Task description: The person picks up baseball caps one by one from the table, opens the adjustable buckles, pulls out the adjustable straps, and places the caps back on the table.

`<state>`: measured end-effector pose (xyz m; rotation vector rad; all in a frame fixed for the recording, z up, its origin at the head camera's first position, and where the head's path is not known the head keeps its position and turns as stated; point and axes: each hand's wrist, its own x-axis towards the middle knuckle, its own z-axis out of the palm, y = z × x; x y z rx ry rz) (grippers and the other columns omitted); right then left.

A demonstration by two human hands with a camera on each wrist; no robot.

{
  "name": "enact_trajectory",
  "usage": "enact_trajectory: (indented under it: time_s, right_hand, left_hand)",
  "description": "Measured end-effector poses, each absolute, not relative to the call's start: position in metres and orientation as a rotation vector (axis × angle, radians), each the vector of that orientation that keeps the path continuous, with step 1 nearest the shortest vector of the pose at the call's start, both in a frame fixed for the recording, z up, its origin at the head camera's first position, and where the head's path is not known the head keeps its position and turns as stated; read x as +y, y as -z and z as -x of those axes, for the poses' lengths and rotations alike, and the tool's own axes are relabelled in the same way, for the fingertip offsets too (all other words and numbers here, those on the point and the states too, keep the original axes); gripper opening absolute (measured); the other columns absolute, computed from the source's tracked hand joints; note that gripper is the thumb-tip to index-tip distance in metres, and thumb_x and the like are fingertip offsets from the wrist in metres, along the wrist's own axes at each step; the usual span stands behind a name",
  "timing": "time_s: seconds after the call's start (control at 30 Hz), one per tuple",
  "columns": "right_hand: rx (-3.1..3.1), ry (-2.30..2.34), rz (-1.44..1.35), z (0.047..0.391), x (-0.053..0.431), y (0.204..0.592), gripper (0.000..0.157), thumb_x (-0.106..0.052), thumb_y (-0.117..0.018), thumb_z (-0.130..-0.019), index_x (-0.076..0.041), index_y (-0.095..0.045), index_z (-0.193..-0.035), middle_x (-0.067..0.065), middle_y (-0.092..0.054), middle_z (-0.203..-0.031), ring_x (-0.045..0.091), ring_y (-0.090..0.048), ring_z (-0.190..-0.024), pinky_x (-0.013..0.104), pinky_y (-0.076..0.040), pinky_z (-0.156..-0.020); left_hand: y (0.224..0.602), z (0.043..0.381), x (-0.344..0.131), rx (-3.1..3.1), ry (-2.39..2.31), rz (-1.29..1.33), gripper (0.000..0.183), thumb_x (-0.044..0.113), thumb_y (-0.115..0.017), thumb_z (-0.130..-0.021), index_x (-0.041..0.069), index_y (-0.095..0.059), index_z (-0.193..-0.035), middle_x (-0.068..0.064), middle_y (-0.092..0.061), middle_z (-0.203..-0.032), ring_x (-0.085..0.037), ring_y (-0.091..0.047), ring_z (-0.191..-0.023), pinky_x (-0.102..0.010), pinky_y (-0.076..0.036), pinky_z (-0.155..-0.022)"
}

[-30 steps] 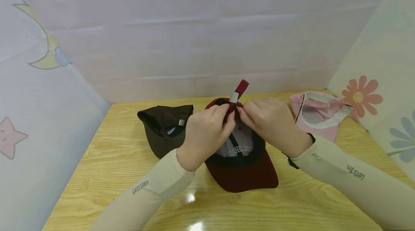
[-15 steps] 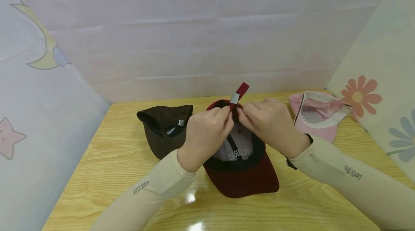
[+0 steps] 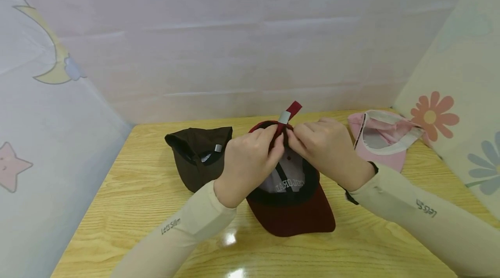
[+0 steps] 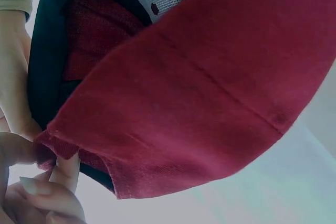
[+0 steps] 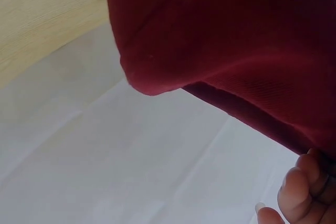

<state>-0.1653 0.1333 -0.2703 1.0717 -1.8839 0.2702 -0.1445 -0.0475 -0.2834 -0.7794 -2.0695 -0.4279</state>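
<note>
A dark red baseball cap [image 3: 293, 215] is held with its inside facing me and its brim toward me. My left hand [image 3: 248, 156] pinches the cap's back strap between thumb and fingers, just below a silver buckle [image 3: 284, 117]. Past the buckle, the strap's loose end [image 3: 294, 107] sticks up to the right. My right hand [image 3: 326, 150] pinches the cap's back edge close beside the left fingertips. In the left wrist view red cloth [image 4: 184, 98] fills most of the picture, with fingers [image 4: 52, 198] gripping its lower left corner. Right-hand fingers [image 5: 296, 192] meet the cloth's edge in the right wrist view.
A dark brown cap [image 3: 199, 161] lies left of the red one, its opening up and a small metal buckle showing. At the back right is a pink cap [image 3: 384, 158] with a white inner band. The wooden table [image 3: 129, 208] ends at a pale cloth backdrop [image 3: 250, 61].
The strap's free end and buckle have shifted slightly down and to the right. The brim has dipped a little toward me. Both hands keep their hold in nearly the same place.
</note>
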Motion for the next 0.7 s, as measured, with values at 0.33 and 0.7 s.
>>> enact_trajectory:
  time_s: [0.33,0.7]
  right_hand:
    - [-1.891,-0.246,-1.074,0.1612,0.133,0.2687,0.048,-0.022,-0.035,-0.106,-0.006,-0.045,-0.062,0.0,-0.033,-0.047,0.015,-0.029,-0.036,0.028,-0.021,-0.04]
    - [-1.873,-0.258,-1.049,0.1626,0.1332,0.2704,0.046,-0.021,-0.035,-0.105,-0.007,-0.042,-0.061,-0.001,-0.031,-0.047,0.015,-0.025,-0.036,0.029,-0.019,-0.04]
  left_hand:
    - [0.2821,0.1425,-0.0453,-2.072,0.378,0.767,0.008,0.009,-0.067,-0.088,0.004,-0.072,-0.091,-0.003,-0.062,-0.064,-0.011,-0.049,-0.043,-0.022,-0.038,-0.037]
    - [0.2807,0.1405,-0.0459,-2.073,0.357,0.78,0.007,0.009,-0.068,-0.088,0.004,-0.072,-0.09,-0.001,-0.058,-0.06,-0.011,-0.049,-0.043,-0.022,-0.039,-0.038]
